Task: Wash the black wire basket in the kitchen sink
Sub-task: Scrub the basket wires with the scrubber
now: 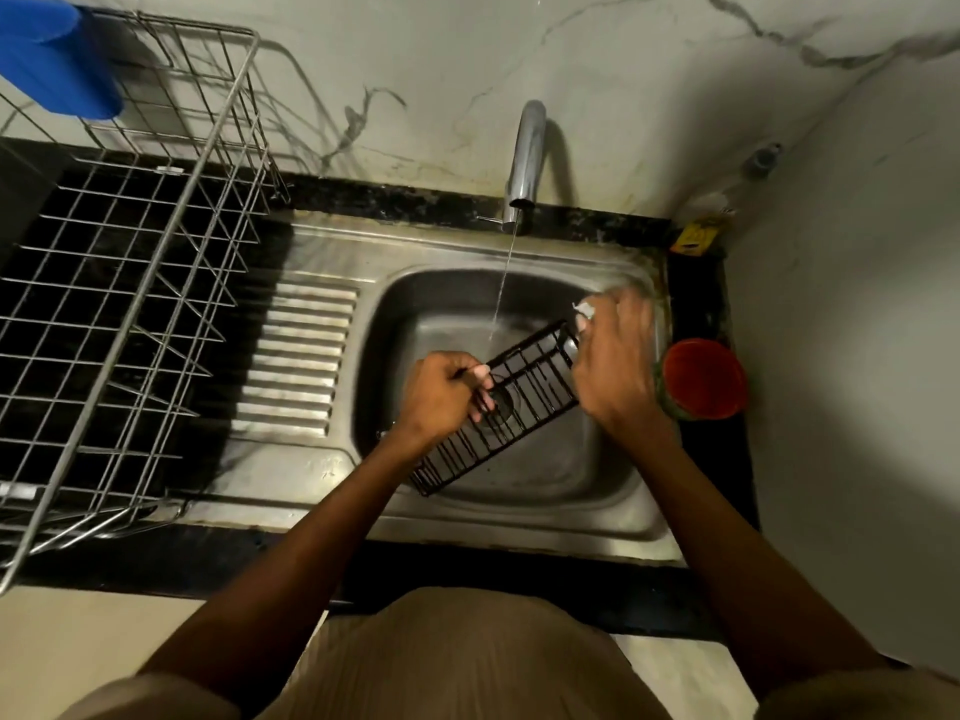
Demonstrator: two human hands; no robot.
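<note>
Black wire basket (511,405) is held tilted over the basin of the steel sink (519,517), long axis running from lower left to upper right. Its lower corner sits near the front wall of the basin; its upper end lies just right of the thin water stream falling from the tap (524,163).

Left hand (447,394): fingers curled tight around the basket's left long edge, near mid-length, above the drain.

Right hand (615,366): at the basket's upper right end, blurred. Something small and whitish shows at the fingertips; cannot tell what it is, nor how the fingers close on it or the basket.

Room to move: open basin remains behind the basket and to its lower right. Right rim of the sink is close to the right hand, with a red cup (704,379) just beyond it on the dark table. Left of the basin is the ribbed drainboard, then a large steel dish rack (130,283) standing on the table, a blue object (57,59) at its far corner.
</note>
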